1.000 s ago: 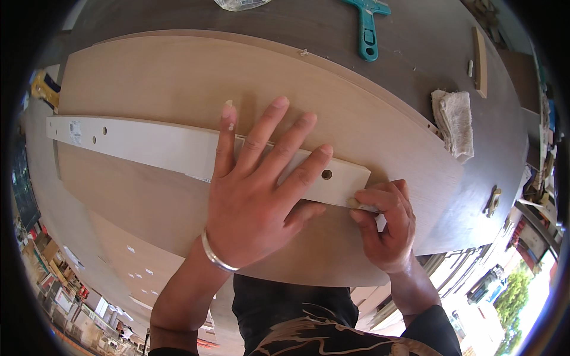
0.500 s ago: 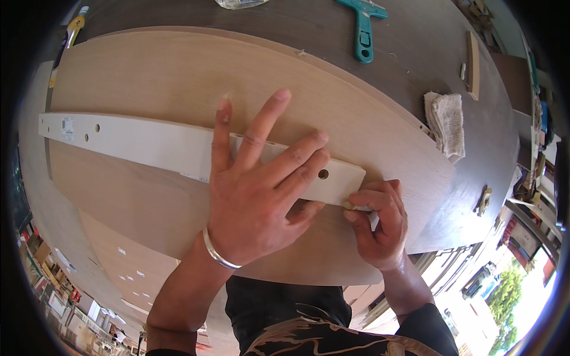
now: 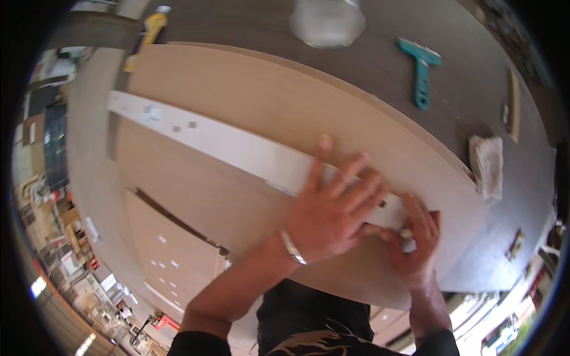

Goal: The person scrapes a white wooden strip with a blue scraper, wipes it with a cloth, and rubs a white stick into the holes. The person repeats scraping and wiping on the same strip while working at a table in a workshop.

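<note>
the left hand (image 3: 333, 218) lies palm down with its fingers spread across the white strip (image 3: 225, 145), the thumb by the strip's near edge. the right hand (image 3: 419, 244) is curled at the strip's right end, thumb and bent fingers seeming to pinch a small pale piece (image 3: 407, 234); blur hides what that piece is and whether it touches the strip. the two hands are just beside each other.

the strip lies on a slant, its long axis running from the right hand up and away to the left, so most of its length is on the left hand's side. its right end is nearest the right hand; its far left end, with a label (image 3: 151, 115) and two dark holes (image 3: 192, 124), is well apart from both, the left hand being the nearer. one more hole (image 3: 382, 203) shows between the hands.

under the strip is a broad brown panel (image 3: 255, 98), lying on the dark desk (image 3: 255, 26). beyond the panel's far edge are a teal scraper (image 3: 422, 83) and, farther right, a folded pale cloth (image 3: 488, 169) close by that edge. a yellow-and-dark object (image 3: 155, 26) is at the panel's upper left corner, too blurred to name more closely.
</note>
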`<act>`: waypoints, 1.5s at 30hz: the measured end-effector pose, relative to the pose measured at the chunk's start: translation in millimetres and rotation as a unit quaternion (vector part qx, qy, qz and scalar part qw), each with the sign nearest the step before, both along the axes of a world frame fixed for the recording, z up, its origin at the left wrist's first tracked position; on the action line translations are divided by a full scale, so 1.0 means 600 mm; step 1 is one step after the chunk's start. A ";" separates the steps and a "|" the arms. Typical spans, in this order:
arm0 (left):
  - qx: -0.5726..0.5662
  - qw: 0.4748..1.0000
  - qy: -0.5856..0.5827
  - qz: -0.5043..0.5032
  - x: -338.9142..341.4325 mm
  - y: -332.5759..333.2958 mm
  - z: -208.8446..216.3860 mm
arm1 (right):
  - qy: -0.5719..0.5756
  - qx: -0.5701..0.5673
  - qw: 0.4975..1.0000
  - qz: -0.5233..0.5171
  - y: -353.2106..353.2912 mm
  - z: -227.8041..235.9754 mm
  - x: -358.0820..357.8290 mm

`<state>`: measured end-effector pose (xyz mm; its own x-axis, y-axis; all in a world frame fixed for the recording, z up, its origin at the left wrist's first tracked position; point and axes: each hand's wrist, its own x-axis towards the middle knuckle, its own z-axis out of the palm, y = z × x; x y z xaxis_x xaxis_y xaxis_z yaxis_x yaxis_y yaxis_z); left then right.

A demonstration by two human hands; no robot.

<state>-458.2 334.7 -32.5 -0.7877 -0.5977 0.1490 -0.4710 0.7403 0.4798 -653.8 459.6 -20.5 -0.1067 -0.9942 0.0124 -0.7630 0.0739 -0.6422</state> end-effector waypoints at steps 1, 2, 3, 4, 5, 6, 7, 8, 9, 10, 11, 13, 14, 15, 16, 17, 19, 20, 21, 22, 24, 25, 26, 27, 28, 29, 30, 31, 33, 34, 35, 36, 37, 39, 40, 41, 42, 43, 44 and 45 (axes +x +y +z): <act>-0.002 1.000 0.002 -0.001 0.001 -0.001 -0.001 | -0.007 0.016 1.000 -0.011 -0.004 0.002 -0.001; -0.001 1.000 0.009 -0.004 0.001 0.000 -0.002 | -0.006 0.015 1.000 0.007 -0.008 0.003 -0.002; 0.003 1.000 0.019 -0.007 0.001 0.000 -0.002 | -0.001 0.015 1.000 0.025 -0.010 0.005 -0.004; -0.001 1.000 0.020 -0.009 0.002 -0.001 -0.002 | 0.008 0.018 0.999 0.040 -0.012 0.006 -0.007; -0.005 1.000 0.023 -0.010 0.001 0.000 -0.001 | 0.012 0.023 0.999 0.045 -0.012 0.009 -0.009; -0.005 1.000 0.027 -0.013 0.001 -0.001 -0.001 | 0.018 0.030 0.998 0.049 -0.012 0.012 -0.013; -0.007 1.000 0.026 -0.013 0.000 0.000 0.000 | 0.018 0.040 0.997 0.055 -0.012 0.014 -0.015; -0.008 1.000 0.027 -0.013 -0.001 0.000 0.000 | 0.026 0.044 0.997 0.058 -0.011 0.016 -0.018; -0.009 1.000 0.027 -0.012 -0.002 0.002 0.001 | 0.029 0.050 0.996 0.063 -0.011 0.017 -0.021; -0.005 0.999 0.029 -0.011 -0.002 0.003 0.001 | 0.031 0.078 0.994 0.064 -0.011 0.018 -0.023; -0.001 1.000 0.030 -0.011 -0.002 0.004 0.002 | 0.029 0.054 0.995 0.073 -0.012 0.018 -0.025; 0.007 0.999 0.031 -0.007 -0.003 0.006 0.004 | 0.025 0.056 0.995 0.085 -0.015 0.016 -0.029; 0.010 0.999 0.033 -0.005 -0.003 0.006 0.005 | 0.028 0.045 0.994 0.092 -0.017 0.014 -0.031; 0.016 0.999 0.037 -0.003 -0.004 0.007 0.006 | 0.031 0.037 0.994 0.098 -0.019 0.012 -0.033; 0.018 0.999 0.036 -0.001 -0.005 0.007 0.008 | 0.029 0.017 0.994 0.105 -0.021 0.009 -0.034; 0.021 0.999 0.037 0.001 -0.006 0.006 0.009 | 0.039 0.019 0.993 0.113 -0.022 0.008 -0.036; 0.023 0.999 0.025 0.003 -0.006 0.005 0.012 | 0.047 0.008 0.991 0.125 -0.022 0.006 -0.039; 0.025 1.000 0.014 0.002 -0.005 0.005 0.013 | 0.048 0.004 0.991 0.129 -0.021 0.005 -0.040; 0.032 0.999 0.009 -0.001 -0.005 0.006 0.013 | 0.054 0.005 0.990 0.130 -0.020 0.003 -0.041; 0.024 1.000 0.011 0.000 -0.006 0.007 0.012 | 0.064 0.016 0.989 0.129 -0.018 0.001 -0.042; 0.013 1.000 0.016 0.005 -0.005 0.007 0.007 | 0.074 -0.004 0.989 0.129 -0.016 -0.004 -0.043; 0.007 1.000 0.020 0.002 -0.007 0.008 0.004 | 0.075 -0.006 0.989 0.130 -0.015 -0.006 -0.043; -0.001 1.000 0.020 0.003 -0.008 0.008 0.003 | 0.077 -0.017 0.989 0.126 -0.014 -0.008 -0.043; -0.009 1.000 0.015 0.008 -0.008 0.008 0.004 | 0.074 -0.022 0.989 0.124 -0.013 -0.008 -0.042; -0.009 1.000 0.017 0.009 -0.009 0.008 0.004 | 0.071 -0.014 0.990 0.123 -0.013 -0.009 -0.042; -0.009 1.000 0.016 0.013 -0.009 0.008 0.005 | 0.070 -0.027 0.990 0.120 -0.013 -0.008 -0.041; -0.009 1.000 0.013 0.018 -0.010 0.008 0.006 | 0.069 -0.024 0.990 0.118 -0.014 -0.008 -0.041; -0.007 1.000 0.015 0.018 -0.011 0.008 0.007 | 0.066 -0.018 0.991 0.119 -0.014 -0.008 -0.040; -0.003 1.000 0.013 0.019 -0.011 0.008 0.008 | 0.067 -0.023 0.990 0.119 -0.016 -0.006 -0.040; -0.008 1.000 0.014 0.016 -0.011 0.008 0.007 | 0.068 -0.024 0.990 0.119 -0.017 -0.005 -0.040; -0.010 1.000 0.014 0.015 -0.011 0.008 0.007 | 0.064 -0.025 0.991 0.118 -0.017 -0.005 -0.040; -0.013 1.000 0.014 0.015 -0.010 0.008 0.006 | 0.061 -0.027 0.991 0.118 -0.017 -0.005 -0.040; -0.019 1.000 0.013 0.010 -0.010 0.007 0.005 | 0.057 -0.023 0.992 0.115 -0.017 -0.004 -0.040; -0.032 0.999 0.010 0.002 -0.007 0.005 0.003 | 0.054 -0.018 0.992 0.111 -0.016 -0.003 -0.040; -0.029 1.000 0.005 -0.005 -0.006 0.004 0.003 | 0.051 -0.012 0.993 0.109 -0.015 -0.003 -0.040; -0.028 1.000 0.003 -0.011 -0.004 0.003 0.003 | 0.054 -0.007 0.993 0.106 -0.014 -0.003 -0.039; -0.028 1.000 0.002 -0.015 -0.003 0.002 0.005 | 0.057 -0.002 0.993 0.103 -0.012 -0.002 -0.038; -0.019 1.000 -0.001 -0.017 -0.003 0.003 0.006 | 0.057 0.001 0.993 0.101 -0.011 -0.002 -0.036; -0.011 1.000 -0.003 -0.017 -0.002 0.003 0.009 | 0.057 0.003 0.994 0.095 -0.010 -0.001 -0.035; 0.001 1.000 -0.004 -0.014 -0.001 0.003 0.012 | 0.054 0.005 0.994 0.090 -0.009 -0.001 -0.033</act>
